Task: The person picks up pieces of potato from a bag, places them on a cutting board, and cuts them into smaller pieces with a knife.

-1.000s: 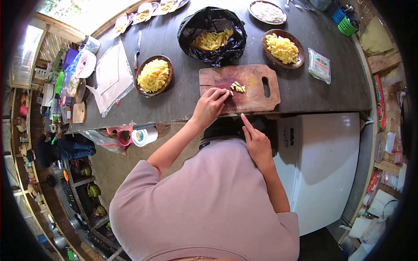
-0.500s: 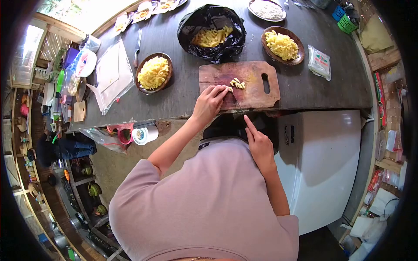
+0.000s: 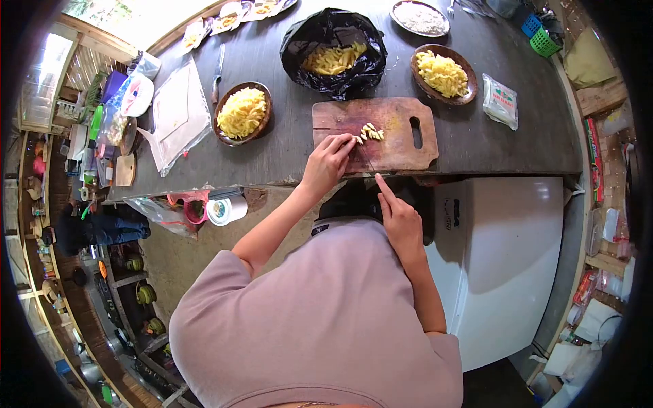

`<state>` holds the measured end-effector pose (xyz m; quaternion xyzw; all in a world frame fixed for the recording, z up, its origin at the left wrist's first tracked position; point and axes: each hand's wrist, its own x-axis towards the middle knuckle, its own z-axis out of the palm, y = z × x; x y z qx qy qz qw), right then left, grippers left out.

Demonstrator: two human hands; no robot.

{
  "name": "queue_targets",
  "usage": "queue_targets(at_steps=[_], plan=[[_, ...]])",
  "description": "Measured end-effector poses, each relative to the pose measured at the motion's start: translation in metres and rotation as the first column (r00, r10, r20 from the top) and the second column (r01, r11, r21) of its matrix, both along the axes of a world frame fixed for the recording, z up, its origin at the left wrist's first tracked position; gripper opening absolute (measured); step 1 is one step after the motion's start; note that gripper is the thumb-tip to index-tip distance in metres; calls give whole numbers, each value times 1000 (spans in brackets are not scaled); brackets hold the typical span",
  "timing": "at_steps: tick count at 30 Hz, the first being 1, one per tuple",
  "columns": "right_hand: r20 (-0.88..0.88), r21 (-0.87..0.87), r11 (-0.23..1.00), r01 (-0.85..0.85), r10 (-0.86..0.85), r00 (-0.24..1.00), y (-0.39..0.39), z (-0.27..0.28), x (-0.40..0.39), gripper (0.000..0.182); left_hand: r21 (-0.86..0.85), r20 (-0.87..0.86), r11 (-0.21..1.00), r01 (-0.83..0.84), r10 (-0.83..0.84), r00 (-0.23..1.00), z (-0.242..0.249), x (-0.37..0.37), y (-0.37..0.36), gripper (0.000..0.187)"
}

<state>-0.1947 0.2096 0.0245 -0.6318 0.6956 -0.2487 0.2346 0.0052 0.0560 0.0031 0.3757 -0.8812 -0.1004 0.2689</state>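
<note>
1 food piece [image 3: 358, 140] pinched by left hand [image 3: 328, 163] on board [image 3: 401, 155], at tabletop [image 3: 286, 153] near edge; knife [image 3: 369, 160] grasped by right hand [image 3: 404, 228]. Left hand could be nicked should knife slip.

White packet [image 3: 500, 107], red lettering [image 3: 504, 98], not legible

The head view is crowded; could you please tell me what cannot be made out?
All in the head view:
Handle of the knife: hidden inside the right hand.
Bottom of the black bag: covered by yellow pieces.
Finer print on the white packet: too small to read.
</note>
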Motion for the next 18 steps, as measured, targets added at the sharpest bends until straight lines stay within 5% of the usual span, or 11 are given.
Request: queue_targets(at_steps=[9,18], plan=[[-174,-18,999,-33,29,984,-7,5,-7,48,-18,31,999,-26,27,999,0,-2,4,43],[-163,-49,996,-77,69,984,-37,1,-7,48,-110,36,993,-35,39,999,-5,-4,5,41]])
